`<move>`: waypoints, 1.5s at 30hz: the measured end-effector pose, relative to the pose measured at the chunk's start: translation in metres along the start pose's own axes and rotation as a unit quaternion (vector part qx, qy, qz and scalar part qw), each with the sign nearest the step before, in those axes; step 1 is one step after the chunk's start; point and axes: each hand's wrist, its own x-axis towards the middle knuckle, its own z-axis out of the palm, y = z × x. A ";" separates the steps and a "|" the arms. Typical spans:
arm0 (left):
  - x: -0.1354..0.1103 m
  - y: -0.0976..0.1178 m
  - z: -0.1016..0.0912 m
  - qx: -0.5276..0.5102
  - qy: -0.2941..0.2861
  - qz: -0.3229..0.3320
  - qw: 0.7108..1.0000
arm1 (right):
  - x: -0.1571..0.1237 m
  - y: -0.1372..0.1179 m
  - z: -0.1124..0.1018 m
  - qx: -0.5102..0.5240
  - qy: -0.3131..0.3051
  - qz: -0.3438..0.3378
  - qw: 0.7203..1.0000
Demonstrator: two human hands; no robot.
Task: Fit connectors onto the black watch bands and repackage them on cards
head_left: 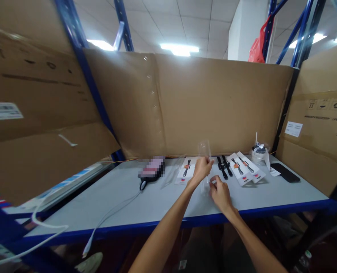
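Note:
My left hand [202,168] is closed on a clear plastic shell [204,147], whose upper end rises above my fingers. At its lower end my right hand [221,194] has its fingers curled and pinched against the same see-through plastic. Just right of my hands lie black watch straps [222,167]. White printed cards [240,170] with a strap picture overlap farther right. Another such card [185,172] lies behind my left wrist, with more clear plastic [171,174] beside it.
A dark-cased device with a blurred screen [151,170] lies at left, near a white cable [111,214]. At right are a black phone [285,172] and a plastic-wrapped cup [260,151]. Cardboard walls [214,102] enclose the grey table [123,212], which has a blue edge.

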 end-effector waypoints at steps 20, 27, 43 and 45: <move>0.009 -0.048 0.020 -0.649 -0.140 -0.187 0.724 | 0.002 0.015 0.007 0.288 -0.083 0.127 0.945; 0.018 -0.070 0.014 -0.675 -0.062 -0.216 0.703 | 0.028 0.017 -0.026 -0.143 -0.010 0.050 0.988; 0.020 -0.079 0.016 -0.685 -0.073 -0.216 0.692 | 0.080 0.019 -0.028 -0.408 -0.095 0.098 0.903; 0.019 -0.077 0.015 -0.682 -0.066 -0.216 0.696 | 0.084 0.022 -0.032 -0.394 -0.108 0.110 0.906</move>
